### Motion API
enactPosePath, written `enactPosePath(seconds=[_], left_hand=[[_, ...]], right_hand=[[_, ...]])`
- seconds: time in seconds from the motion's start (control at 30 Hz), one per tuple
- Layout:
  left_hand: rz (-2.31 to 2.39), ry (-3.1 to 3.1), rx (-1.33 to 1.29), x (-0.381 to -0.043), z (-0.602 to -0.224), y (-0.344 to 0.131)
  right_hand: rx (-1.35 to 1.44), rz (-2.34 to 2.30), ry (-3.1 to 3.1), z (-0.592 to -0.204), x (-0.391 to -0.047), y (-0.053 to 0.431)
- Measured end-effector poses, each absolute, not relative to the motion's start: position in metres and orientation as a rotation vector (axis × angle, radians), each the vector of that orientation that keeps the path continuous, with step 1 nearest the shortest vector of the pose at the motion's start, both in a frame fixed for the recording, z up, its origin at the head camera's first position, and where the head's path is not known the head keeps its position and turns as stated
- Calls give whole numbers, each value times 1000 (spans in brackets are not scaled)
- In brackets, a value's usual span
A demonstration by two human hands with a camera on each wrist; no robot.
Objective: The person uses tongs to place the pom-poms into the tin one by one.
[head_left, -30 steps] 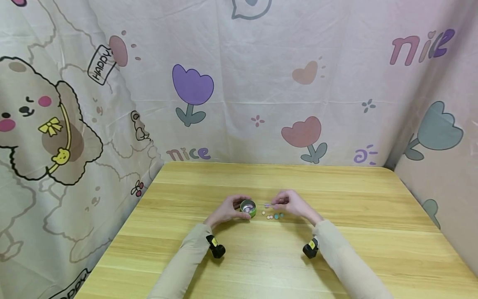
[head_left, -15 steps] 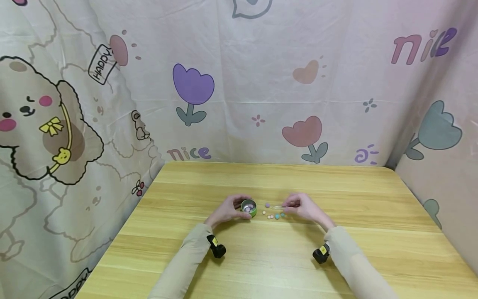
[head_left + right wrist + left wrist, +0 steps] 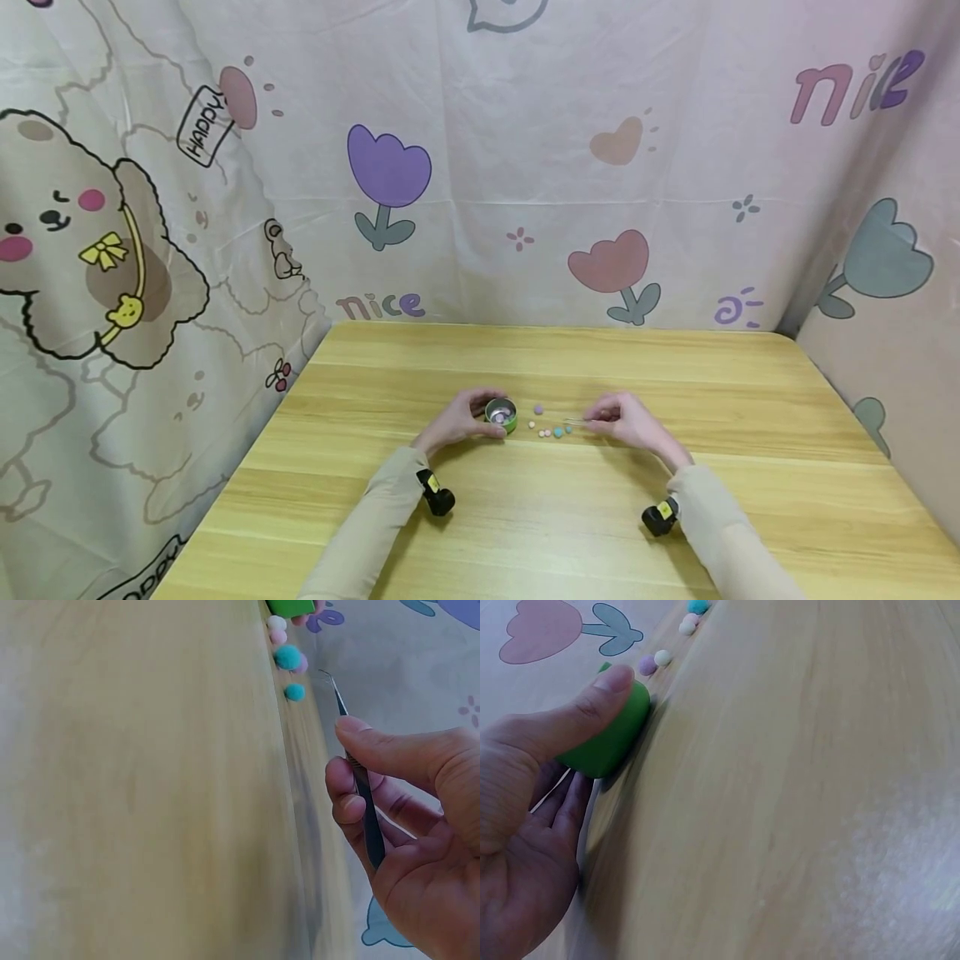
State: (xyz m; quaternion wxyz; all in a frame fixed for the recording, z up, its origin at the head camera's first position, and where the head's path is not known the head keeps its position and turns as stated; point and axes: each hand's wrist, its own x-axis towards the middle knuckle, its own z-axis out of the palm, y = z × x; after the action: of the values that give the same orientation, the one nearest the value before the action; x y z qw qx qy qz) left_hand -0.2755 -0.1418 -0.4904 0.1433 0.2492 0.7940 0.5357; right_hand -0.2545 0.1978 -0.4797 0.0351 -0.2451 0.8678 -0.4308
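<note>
My left hand [image 3: 463, 418] grips a small round green tin [image 3: 613, 742], its thumb on the near side and fingers behind. In the head view the tin stands on the table with its top uncovered and pale purple bits inside. Dark tweezers [image 3: 366, 799] with a fine bent tip are pinched between thumb and fingers of my right hand [image 3: 628, 423]. Their tip points left over the table, close to a small teal pom-pom [image 3: 295, 692]. Between the hands lie a purple pom-pom [image 3: 538, 410], a larger teal one [image 3: 287, 657] and several pale ones, including a white pom-pom [image 3: 663, 658].
All of this is on a wood-grain table [image 3: 480, 517]. A printed cloth [image 3: 495, 167] hangs behind its far edge and along both sides. Each sleeve cuff carries a black wrist camera, the left camera [image 3: 437, 496] and the right camera [image 3: 660, 518].
My right hand has drawn away to the right with the tweezers. The purple pom-pom, earlier at the tweezers' tip, now lies apart from it. My left hand and the tin stay put.
</note>
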Motion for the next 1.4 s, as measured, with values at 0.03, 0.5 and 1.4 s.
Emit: enactPosePath(seconds=[0.03,0.5,1.4], left_hand=[[1543,2292,717,-275,-490,-142],[1509,2333,715,-276,-491,-141],[1504,2315,711,-277,-491,-141]], right_hand=[[-752,-1325,2667,-480,-254,199],[-692,-1304,2662,-482,-252,202],[-660,-1257,2679,-480,-250,199]])
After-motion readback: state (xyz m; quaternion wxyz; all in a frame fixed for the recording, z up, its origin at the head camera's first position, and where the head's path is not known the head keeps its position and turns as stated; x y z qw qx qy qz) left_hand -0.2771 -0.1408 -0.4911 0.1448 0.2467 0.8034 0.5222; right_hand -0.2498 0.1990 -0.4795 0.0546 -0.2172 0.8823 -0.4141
